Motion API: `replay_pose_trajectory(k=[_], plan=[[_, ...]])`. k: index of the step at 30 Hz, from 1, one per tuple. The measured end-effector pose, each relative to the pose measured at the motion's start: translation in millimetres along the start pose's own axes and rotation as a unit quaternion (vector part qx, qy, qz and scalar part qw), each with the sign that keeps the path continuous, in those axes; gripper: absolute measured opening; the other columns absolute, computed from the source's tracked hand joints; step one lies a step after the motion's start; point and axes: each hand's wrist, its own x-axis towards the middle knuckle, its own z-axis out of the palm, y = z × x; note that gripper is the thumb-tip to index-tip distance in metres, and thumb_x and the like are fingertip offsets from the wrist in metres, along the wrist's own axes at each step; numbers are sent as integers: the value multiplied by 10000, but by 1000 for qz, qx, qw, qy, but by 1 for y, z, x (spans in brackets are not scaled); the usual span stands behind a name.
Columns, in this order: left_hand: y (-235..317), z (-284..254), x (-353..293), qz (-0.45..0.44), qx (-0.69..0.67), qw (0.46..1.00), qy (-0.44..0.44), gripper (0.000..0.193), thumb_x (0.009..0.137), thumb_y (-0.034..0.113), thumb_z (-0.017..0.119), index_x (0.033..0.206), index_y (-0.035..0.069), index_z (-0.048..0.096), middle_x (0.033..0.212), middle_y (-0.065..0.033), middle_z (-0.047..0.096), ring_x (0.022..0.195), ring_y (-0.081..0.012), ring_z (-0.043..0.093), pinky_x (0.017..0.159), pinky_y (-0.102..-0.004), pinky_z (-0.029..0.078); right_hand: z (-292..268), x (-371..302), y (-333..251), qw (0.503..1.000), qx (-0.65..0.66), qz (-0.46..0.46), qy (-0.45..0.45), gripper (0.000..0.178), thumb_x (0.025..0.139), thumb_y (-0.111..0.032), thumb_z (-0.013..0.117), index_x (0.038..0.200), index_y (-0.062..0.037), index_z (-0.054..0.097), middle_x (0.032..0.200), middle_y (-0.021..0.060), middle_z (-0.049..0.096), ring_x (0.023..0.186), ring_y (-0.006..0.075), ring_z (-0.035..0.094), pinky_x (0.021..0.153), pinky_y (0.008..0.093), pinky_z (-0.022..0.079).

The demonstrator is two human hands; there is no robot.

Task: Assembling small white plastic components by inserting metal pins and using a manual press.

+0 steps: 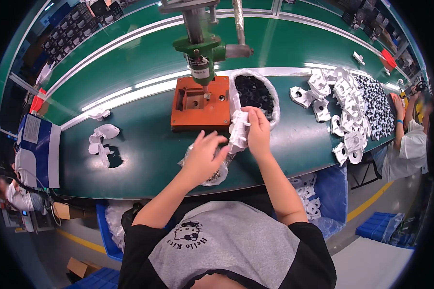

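Observation:
A white molded plastic part [238,132] is gripped upright in my right hand [259,131], between thumb and fingers. My left hand [205,158] is just left of it with fingers spread, and I see nothing held in them. Under and beside that hand lies a clear plastic bag [219,177] of small metal-looking pieces, partly covered by the hand. Beyond both hands sits an orange fixture block [200,118] with a shaped recess. The green press head [200,45] stands over it, its tip close to the block.
Right of the fixture, a white-lined container [275,108] holds black parts. Piled white parts [345,103] and rows of black-and-white parts [375,103] lie at right, near a co-worker's arm [399,127]. A few white pieces [101,137] lie left. Blue bins [335,195] sit below the table edge.

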Motion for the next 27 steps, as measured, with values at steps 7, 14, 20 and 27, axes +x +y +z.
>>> replay_pose_trajectory(k=[7,14,20,27], plan=[[13,11,-8,-68,-262,960,-67,364,980,216,463,1278,7,444,920,-146,665,884,-243,658,782,-309,486,21,-13,-41,988,148,51,-5,292,992,-287,469,1025,-20,581,878,51,638,731,108,620,644,251,527],[22,8,-10,-60,-173,983,-23,280,959,174,475,1177,-1,479,773,-179,645,707,-331,648,652,-402,479,25,-22,-34,997,76,-17,-4,234,1007,-188,423,1045,6,549,972,66,616,806,110,606,753,256,507],[20,-9,-13,-22,-133,985,-109,306,898,158,564,1162,17,502,917,-180,648,812,-330,652,709,-392,492,25,-32,-33,993,-92,-61,-31,242,996,-123,423,1202,1,446,966,91,606,799,122,604,696,254,498],[6,-2,-15,-110,-341,933,28,314,931,240,591,1096,-14,509,988,-80,626,881,-93,573,756,-273,476,41,-52,-39,976,-121,-157,-96,364,949,-158,479,1278,-13,424,1115,121,531,1003,214,529,910,348,410]])
